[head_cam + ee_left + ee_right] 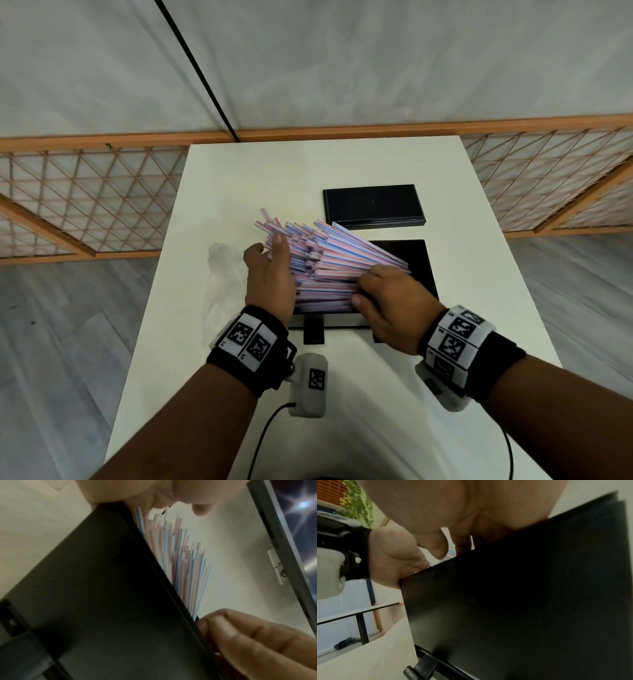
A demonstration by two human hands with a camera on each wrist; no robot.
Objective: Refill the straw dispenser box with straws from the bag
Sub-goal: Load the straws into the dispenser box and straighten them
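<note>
A fanned bundle of red-and-blue striped straws [329, 260] [185, 561] lies slanted over the open top of the black dispenser box [418, 267] [102, 601] [522, 601], and its left ends stick out past the box. My left hand [270, 270] presses flat against the bundle's left side, fingers stretched along the straws and thumb held apart. My right hand [387, 301] [453, 513] grips the straws' right ends at the box's near right corner, fingers curled over them and thumb beneath. The crumpled clear bag [222, 274] lies on the table left of my left hand.
The box's black lid [373, 205] lies flat on the white table [239, 178] behind the box. A black lever [313, 330] juts from the box's near face. Table edges drop to the floor left and right; a lattice screen [85, 202] stands behind.
</note>
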